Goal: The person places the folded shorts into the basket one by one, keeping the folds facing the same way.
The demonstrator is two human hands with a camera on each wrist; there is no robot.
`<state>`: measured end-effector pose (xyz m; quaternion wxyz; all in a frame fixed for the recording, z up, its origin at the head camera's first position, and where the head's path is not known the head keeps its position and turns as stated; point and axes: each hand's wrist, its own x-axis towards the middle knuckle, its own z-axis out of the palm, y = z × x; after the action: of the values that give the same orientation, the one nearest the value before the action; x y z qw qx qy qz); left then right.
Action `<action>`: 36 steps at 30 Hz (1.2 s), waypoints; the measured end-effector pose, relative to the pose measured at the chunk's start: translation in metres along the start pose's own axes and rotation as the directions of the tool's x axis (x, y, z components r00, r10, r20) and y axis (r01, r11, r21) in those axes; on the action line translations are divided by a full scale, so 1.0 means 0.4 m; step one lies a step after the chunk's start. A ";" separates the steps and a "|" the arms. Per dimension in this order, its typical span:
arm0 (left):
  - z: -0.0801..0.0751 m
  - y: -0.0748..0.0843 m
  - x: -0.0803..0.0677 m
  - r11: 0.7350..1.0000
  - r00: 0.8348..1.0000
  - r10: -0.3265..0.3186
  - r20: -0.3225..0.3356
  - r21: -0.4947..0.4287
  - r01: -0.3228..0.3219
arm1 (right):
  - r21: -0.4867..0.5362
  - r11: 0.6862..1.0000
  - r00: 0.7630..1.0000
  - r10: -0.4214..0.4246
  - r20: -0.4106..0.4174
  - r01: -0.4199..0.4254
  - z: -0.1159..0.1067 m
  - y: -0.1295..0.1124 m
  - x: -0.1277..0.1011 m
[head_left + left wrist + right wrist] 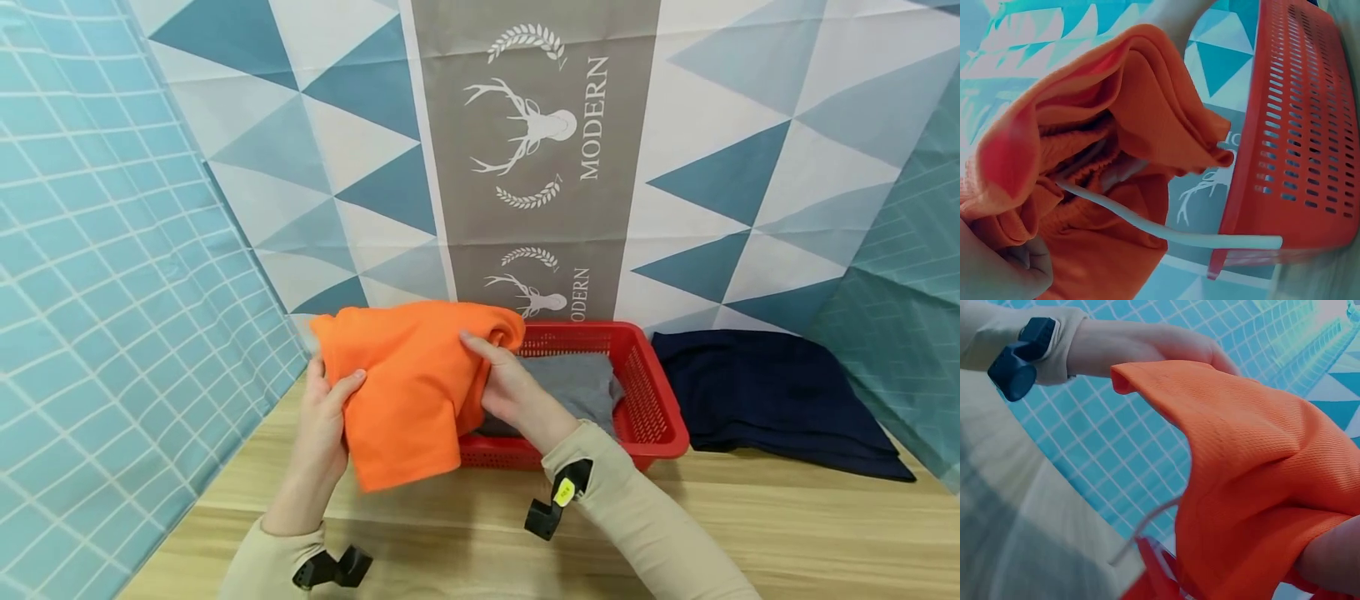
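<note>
On a pale wood-grain worktop [750, 533] before triangle-patterned curtains, the left hand [324, 412] and right hand [517, 392] each gripped folded, knitted orange cloth [405, 392].

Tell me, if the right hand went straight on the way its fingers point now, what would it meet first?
The right hand points up and to the left, and its fingers already grip the orange cloth. Going on, it would probably push deeper into that cloth, toward the left hand. Depth is hard to judge.
</note>
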<state>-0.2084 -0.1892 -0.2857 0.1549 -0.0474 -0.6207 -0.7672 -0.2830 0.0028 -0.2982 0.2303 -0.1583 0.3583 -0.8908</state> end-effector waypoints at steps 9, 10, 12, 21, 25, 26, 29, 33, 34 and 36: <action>0.040 -0.038 0.034 0.998 0.995 -0.057 0.087 -0.003 0.058 | -0.144 0.987 0.995 0.052 -0.087 -0.064 -0.043 -0.080 -0.028; 0.045 -0.043 0.037 0.998 0.993 -0.062 0.098 -0.003 0.063 | -0.153 0.986 0.994 0.055 -0.093 -0.069 -0.048 -0.089 -0.031; 0.052 -0.053 0.042 0.997 0.990 -0.074 0.118 0.005 0.074 | -0.169 0.983 0.993 0.057 -0.102 -0.074 -0.059 -0.105 -0.038; 0.088 -0.082 0.084 0.993 0.972 -0.107 0.211 0.066 0.095 | -0.298 0.951 0.988 0.042 -0.146 -0.085 -0.105 -0.176 -0.057; 0.112 -0.088 0.108 0.992 0.963 -0.114 0.243 0.082 0.096 | -0.356 0.929 0.981 0.028 -0.194 -0.097 -0.117 -0.212 -0.067; 0.119 -0.089 0.112 0.992 0.961 -0.117 0.252 0.080 0.100 | -0.371 0.923 0.977 0.024 -0.213 -0.104 -0.118 -0.220 -0.069; 0.137 -0.095 0.123 0.992 0.957 -0.119 0.266 0.078 0.102 | -0.401 0.908 0.968 0.020 -0.249 -0.122 -0.122 -0.242 -0.076; 0.158 -0.108 0.136 0.989 0.954 -0.121 0.273 0.118 0.092 | -0.428 0.893 0.965 0.026 -0.260 -0.139 -0.135 -0.261 -0.087; 0.163 -0.113 0.140 0.988 0.955 -0.118 0.274 0.132 0.084 | -0.434 0.889 0.966 0.030 -0.259 -0.144 -0.140 -0.264 -0.089; 0.171 -0.121 0.147 0.984 0.954 -0.115 0.277 0.163 0.071 | -0.444 0.883 0.966 0.039 -0.255 -0.153 -0.151 -0.268 -0.093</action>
<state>-0.2869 -0.1250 -0.3003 0.0304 -0.1164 -0.6944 -0.7094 -0.3104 0.1249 -0.2680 0.1856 -0.0823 0.5913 -0.7804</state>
